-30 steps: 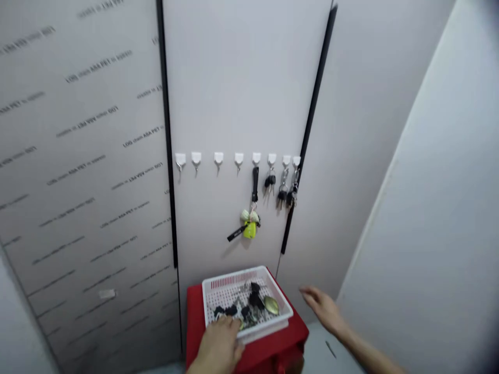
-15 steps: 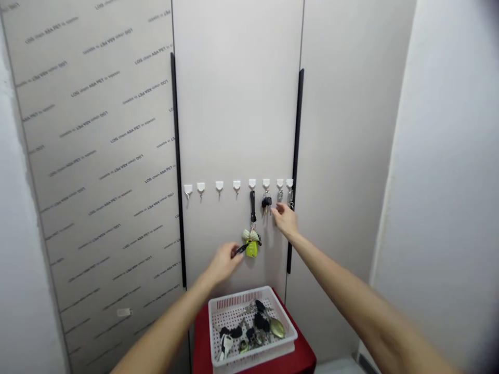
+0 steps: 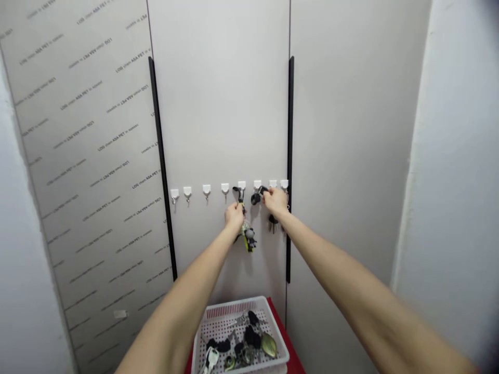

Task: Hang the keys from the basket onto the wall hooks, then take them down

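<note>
My left hand (image 3: 234, 215) is closed on the strap of a keychain (image 3: 240, 196), just below a white hook (image 3: 242, 184). From it dangle a grey bear charm (image 3: 250, 236) and a yellow-green piece, partly hidden behind the charm. My right hand (image 3: 276, 201) pinches a bunch of black-headed keys (image 3: 256, 199) at the neighbouring hook (image 3: 257, 184); whether their ring is still on that hook, I cannot tell. Below my right hand hang more dark-headed keys (image 3: 273, 222), with their upper part hidden behind the hand.
More white hooks (image 3: 206, 189) run leftward along the pale cabinet door (image 3: 218, 104). Long black handles (image 3: 290, 130) flank it. Below, a white plastic basket (image 3: 234, 307) of assorted keys rests on a red surface (image 3: 290, 353).
My left hand has risen from beside the yellow-green piece to the keychain's strap, which is now bent. My right hand has moved up onto the black-headed keys. The view has shifted slightly.
</note>
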Action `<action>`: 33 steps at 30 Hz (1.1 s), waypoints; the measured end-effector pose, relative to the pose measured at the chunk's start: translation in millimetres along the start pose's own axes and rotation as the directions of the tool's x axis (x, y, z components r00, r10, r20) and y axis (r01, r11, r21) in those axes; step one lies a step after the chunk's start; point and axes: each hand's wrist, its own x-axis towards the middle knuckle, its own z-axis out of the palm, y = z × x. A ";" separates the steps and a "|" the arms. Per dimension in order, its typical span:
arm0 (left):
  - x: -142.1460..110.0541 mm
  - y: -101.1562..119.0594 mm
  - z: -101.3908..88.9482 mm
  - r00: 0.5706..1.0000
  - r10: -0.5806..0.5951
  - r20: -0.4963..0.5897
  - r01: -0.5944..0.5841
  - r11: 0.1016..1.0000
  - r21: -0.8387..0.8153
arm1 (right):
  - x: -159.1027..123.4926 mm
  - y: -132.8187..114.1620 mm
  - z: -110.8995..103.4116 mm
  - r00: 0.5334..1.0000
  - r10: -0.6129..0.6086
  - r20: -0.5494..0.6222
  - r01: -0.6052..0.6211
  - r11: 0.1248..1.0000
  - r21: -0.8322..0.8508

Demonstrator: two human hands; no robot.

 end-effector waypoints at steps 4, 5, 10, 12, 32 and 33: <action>2.6 40.2 -23.0 0.995 0.086 0.045 -0.077 0.981 -0.179 | 7.4 -23.5 -10.3 1.000 0.000 0.027 -0.003 0.995 0.099; 1.3 44.6 -27.6 0.993 0.095 0.077 -0.079 0.980 -0.183 | 4.0 -26.8 -12.4 0.998 -0.009 0.064 0.001 0.992 0.124; -25.8 10.0 -35.6 0.972 0.037 0.230 -0.028 0.999 -0.043 | -51.1 -15.5 -9.6 0.939 -0.012 0.345 -0.026 0.994 0.104; -47.7 -21.4 -31.9 0.953 -0.015 0.301 0.004 0.999 0.036 | -85.5 -0.2 -0.1 0.857 -0.010 0.515 -0.018 0.999 0.049; -70.7 -63.5 6.4 0.836 -0.114 0.536 -0.117 0.919 0.377 | -43.8 72.5 -31.6 0.976 0.171 -0.131 -0.183 0.979 -0.085; -60.3 -51.3 17.7 0.873 -0.079 0.481 -0.105 0.933 0.345 | -37.4 72.8 -31.5 0.977 0.181 -0.113 -0.193 0.976 -0.104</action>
